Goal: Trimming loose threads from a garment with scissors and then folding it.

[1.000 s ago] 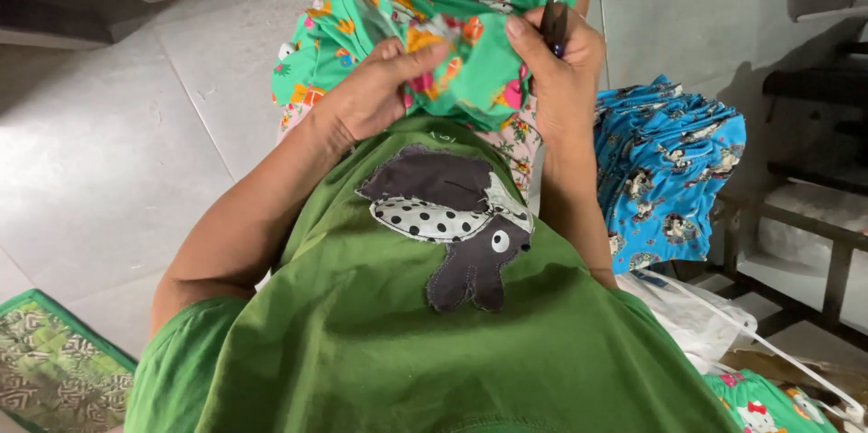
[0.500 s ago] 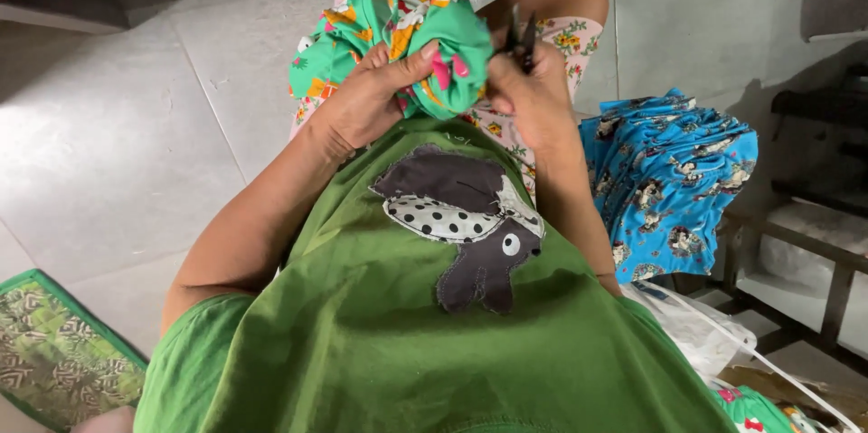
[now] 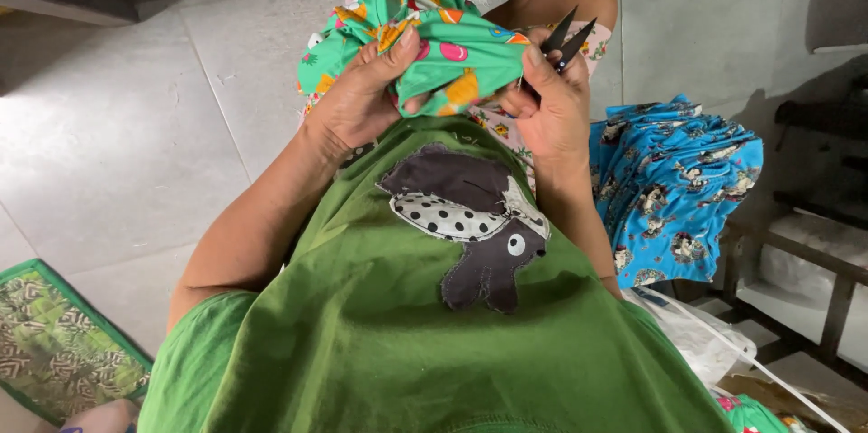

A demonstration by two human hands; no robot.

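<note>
Left hand point(image 3: 362, 98) bunches green printed cloth point(image 3: 443, 44) at chest height, fingers pinched tight on a fold. Right hand point(image 3: 551, 112) pinches the same fold, small black snips point(image 3: 568, 35) tucked in the palm, blades up. Looks like thread-trimming, seam check in hand; next move calls for blades at the loose thread. Blue cloth pile point(image 3: 678, 184) sits right.

Few packages show, and no labels, signs or screens. A crumpled clear plastic bag point(image 3: 696, 338) with a thin white strap lies low on the right, just below the stack of blue printed cloth. Beside it, at the bottom right corner, the edge of a flat brown cardboard piece point(image 3: 768, 392) peeks out.
</note>
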